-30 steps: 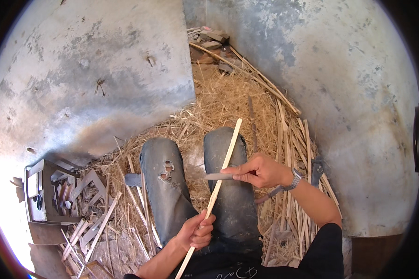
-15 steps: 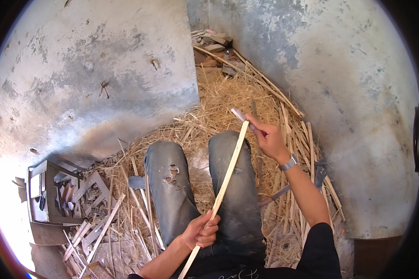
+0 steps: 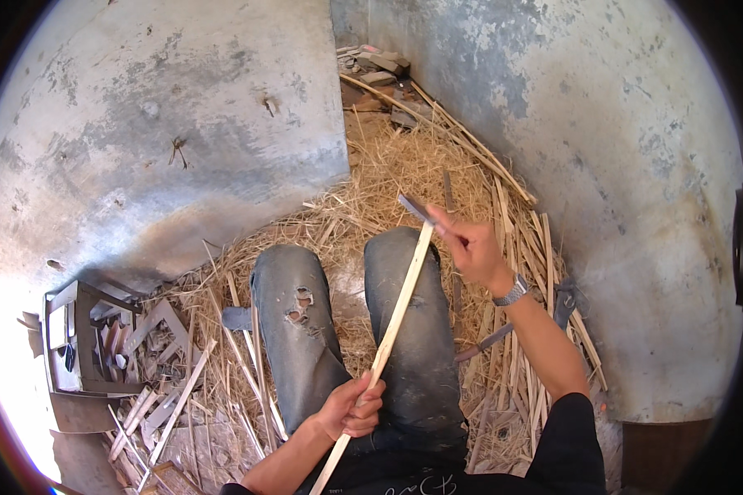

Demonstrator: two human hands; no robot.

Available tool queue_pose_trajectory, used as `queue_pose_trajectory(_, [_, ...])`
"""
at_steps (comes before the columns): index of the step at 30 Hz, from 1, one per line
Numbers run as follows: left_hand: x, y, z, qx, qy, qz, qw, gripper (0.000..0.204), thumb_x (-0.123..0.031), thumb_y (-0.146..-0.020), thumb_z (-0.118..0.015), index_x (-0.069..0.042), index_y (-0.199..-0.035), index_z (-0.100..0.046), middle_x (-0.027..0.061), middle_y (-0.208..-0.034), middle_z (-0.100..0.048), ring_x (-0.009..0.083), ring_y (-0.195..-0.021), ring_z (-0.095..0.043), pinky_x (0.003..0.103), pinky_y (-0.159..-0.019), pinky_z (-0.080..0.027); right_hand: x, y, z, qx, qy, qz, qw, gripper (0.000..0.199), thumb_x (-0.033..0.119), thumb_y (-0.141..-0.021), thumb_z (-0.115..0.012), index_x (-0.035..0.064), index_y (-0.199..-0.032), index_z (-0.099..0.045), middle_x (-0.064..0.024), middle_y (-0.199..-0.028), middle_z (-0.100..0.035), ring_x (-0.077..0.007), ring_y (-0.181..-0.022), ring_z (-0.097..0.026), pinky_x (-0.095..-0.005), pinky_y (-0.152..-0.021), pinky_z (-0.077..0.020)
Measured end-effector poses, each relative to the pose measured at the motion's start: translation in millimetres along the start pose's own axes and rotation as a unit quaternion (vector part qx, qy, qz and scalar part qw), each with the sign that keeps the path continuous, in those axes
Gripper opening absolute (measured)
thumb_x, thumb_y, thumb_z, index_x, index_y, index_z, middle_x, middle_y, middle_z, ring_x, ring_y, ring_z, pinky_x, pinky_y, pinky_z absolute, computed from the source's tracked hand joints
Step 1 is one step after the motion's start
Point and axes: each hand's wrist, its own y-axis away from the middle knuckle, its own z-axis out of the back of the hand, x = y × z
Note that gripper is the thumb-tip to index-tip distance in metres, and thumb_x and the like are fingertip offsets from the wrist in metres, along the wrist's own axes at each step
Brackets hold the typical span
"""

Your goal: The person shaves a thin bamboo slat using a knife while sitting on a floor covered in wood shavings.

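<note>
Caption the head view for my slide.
Above scattered shavings, the left hand grips a pale strip while the right hand holds a grey blade at the strip's far end.

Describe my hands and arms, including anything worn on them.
Both the left hand and right hand are ungloved, forearms uncovered. A silvery linked band circles the right wrist. The right sleeve is black and short; only a dark edge of the left shows.
</note>
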Motion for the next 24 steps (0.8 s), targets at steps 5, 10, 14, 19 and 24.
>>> queue_pose_trajectory(5, [-0.2,0.5,-0.8,-0.008,0.004,-0.002,1.000,0.046,-0.052,-0.111,-0.033,-0.016,-0.082,-0.040,-0.0053,-0.053,-0.026,0.0049,-0.036,-0.021,0.024,-0.031,-0.023,-3.5,0.6,7.1,0.009,-0.053,-0.064,0.997,0.033,0.014,-0.099,-0.066,0.0116,-0.131,-0.071,-0.0129,-0.114,-0.076,-0.0056,-0.050,-0.046,-0.0252,-0.047,-0.0402])
queue_pose_trajectory(10, [-3.3,-1.0,4.5,0.011,0.013,-0.003,1.000,0.047,-0.052,-0.111,-0.033,-0.016,-0.082,-0.040,-0.0050,-0.053,-0.026,0.0048,-0.035,-0.022,0.023,-0.030,-0.022,-5.7,4.9,-10.9,0.015,-0.045,0.049,0.998,0.030,0.018,-0.101,-0.064,0.0104,-0.129,-0.072,-0.0139,-0.119,-0.074,-0.0077,-0.051,-0.054,-0.0264,-0.050,-0.0465])
queue_pose_trajectory(14, [-4.2,2.0,3.1,-0.006,0.010,0.004,1.000,0.047,-0.052,-0.111,-0.033,-0.016,-0.082,-0.040,-0.0050,-0.053,-0.026,0.0047,-0.035,-0.022,0.023,-0.030,-0.021,-19.0,-9.3,-1.3,-0.004,0.025,-0.028,0.999,0.033,0.008,-0.099,-0.063,0.0128,-0.131,-0.071,-0.0094,-0.102,-0.079,-0.0074,-0.052,-0.049,-0.0260,-0.049,-0.0406])
queue_pose_trajectory(19, [-5.3,1.8,1.4,-0.042,-0.036,0.002,0.998,0.048,-0.053,-0.110,-0.036,-0.016,-0.080,-0.041,-0.0052,-0.052,-0.025,0.0045,-0.035,-0.021,0.024,-0.030,-0.021,-26.5,-2.6,-1.3,-0.048,-0.022,-0.039,0.998,0.038,0.008,-0.098,-0.065,0.0158,-0.135,-0.069,-0.0048,-0.086,-0.079,-0.0068,-0.049,-0.044,-0.0253,-0.047,-0.0370])
queue_pose_trajectory(24, [-9.1,2.3,-1.7,-0.047,-0.050,0.006,0.998,0.048,-0.053,-0.110,-0.036,-0.016,-0.080,-0.040,-0.0054,-0.052,-0.024,0.0046,-0.036,-0.022,0.024,-0.030,-0.021,-4.0,-3.2,4.4,-0.104,-0.008,-0.010,0.995,0.035,0.011,-0.099,-0.065,0.0117,-0.134,-0.069,-0.0079,-0.101,-0.080,-0.0062,-0.051,-0.047,-0.0257,-0.049,-0.0402])
